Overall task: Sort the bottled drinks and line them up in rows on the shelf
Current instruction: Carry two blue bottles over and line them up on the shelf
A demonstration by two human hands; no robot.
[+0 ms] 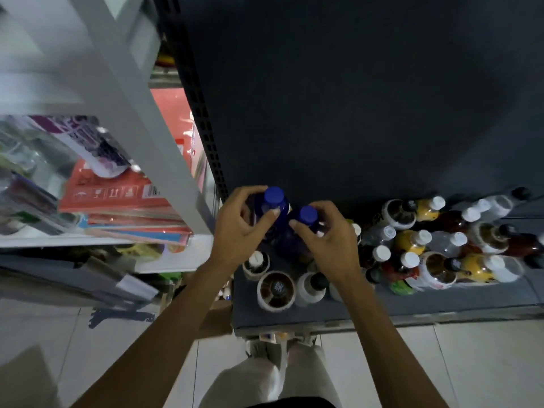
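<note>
Left hand (238,228): fingers curled round rear dark-blue plastic bottle with blue cap (273,201), steadying it at the dark grey shelf's (412,304) back.
Right hand (326,234): grips its matching blue-capped twin (307,219), pairing like with like.

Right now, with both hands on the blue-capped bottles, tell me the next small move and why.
Probably set both down side by side at the shelf's back left corner. The left hand grips one blue-capped bottle, the right hand the other blue-capped bottle; they match, so they likely start a row. The mixed bottles crowd the right.

Dim, wide-angle bowed view; left edge smeared with blur.
</note>
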